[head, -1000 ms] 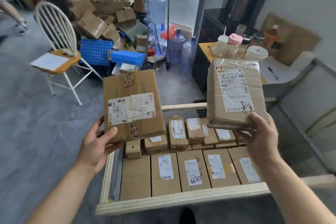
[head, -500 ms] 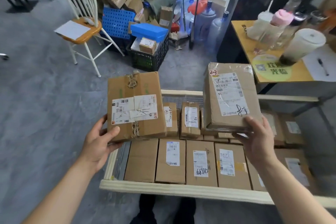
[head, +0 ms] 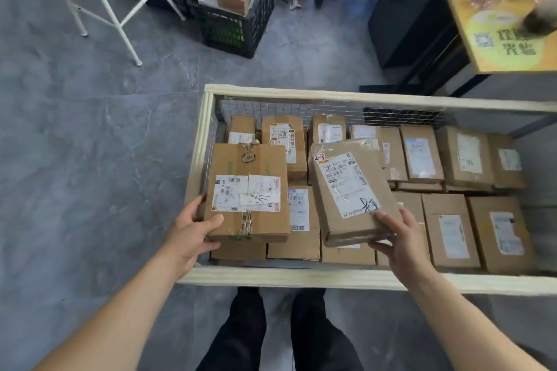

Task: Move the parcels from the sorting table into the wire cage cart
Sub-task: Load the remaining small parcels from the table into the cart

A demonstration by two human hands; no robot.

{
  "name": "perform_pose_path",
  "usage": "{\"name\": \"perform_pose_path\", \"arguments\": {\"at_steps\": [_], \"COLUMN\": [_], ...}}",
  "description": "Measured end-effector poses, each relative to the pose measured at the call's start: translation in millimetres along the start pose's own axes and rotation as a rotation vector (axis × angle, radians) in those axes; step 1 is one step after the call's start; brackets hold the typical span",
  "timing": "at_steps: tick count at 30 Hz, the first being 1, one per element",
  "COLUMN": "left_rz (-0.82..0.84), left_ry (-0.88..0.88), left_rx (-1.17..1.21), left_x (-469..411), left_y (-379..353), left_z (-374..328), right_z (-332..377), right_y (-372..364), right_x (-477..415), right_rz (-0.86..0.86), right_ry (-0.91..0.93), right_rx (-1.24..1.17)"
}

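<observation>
The wire cage cart (head: 346, 278), framed in pale wood with a mesh back wall, stands right in front of me and holds several brown parcels in rows. My left hand (head: 193, 229) grips the near left corner of a square cardboard parcel (head: 248, 190) with a white label, held low over the cart's left end. My right hand (head: 398, 238) grips the near edge of a flatter taped parcel (head: 349, 190) marked "2-3", tilted over the cart's middle. The sorting table is out of view.
A yellow-topped table (head: 494, 48) juts in at the upper right, a dark cabinet (head: 416, 15) beside it. Beyond the cart stand a black crate (head: 235, 30) with a small box, a blue lid and a white chair (head: 120, 18). Grey floor lies to the left.
Both hands have lowered their parcels from chest height down into the cart's opening. My view has tipped downward and moved closer over the cart.
</observation>
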State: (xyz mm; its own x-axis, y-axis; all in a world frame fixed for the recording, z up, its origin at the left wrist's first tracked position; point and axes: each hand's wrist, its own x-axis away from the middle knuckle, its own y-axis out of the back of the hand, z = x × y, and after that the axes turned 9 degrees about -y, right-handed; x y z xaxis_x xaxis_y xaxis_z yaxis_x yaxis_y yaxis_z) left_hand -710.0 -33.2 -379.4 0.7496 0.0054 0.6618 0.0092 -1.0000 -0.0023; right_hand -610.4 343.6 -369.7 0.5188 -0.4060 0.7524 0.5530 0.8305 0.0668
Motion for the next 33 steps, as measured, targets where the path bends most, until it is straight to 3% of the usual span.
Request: {"name": "perform_pose_path", "arguments": {"at_steps": [9, 20, 33], "left_rz": [0.011, 0.036, 0.027], "left_ry": [0.106, 0.184, 0.182], "left_rx": [-0.102, -0.158, -0.333], "left_x": [-19.5, -37.4, -76.6], "left_y": [3.0, -11.6, -15.0], "left_z": [45.2, 59.2, 85.9], "right_z": [-56.2, -71.2, -87.8], "right_y": [-12.6, -22.1, -37.7], "right_x": [-30.8, -57.6, -94.2], "right_rz": [-0.001, 0.016, 0.172], "right_ry": [-0.124, -0.179, -0.275], "right_rx": [0.070, 0.104, 0.276]}}
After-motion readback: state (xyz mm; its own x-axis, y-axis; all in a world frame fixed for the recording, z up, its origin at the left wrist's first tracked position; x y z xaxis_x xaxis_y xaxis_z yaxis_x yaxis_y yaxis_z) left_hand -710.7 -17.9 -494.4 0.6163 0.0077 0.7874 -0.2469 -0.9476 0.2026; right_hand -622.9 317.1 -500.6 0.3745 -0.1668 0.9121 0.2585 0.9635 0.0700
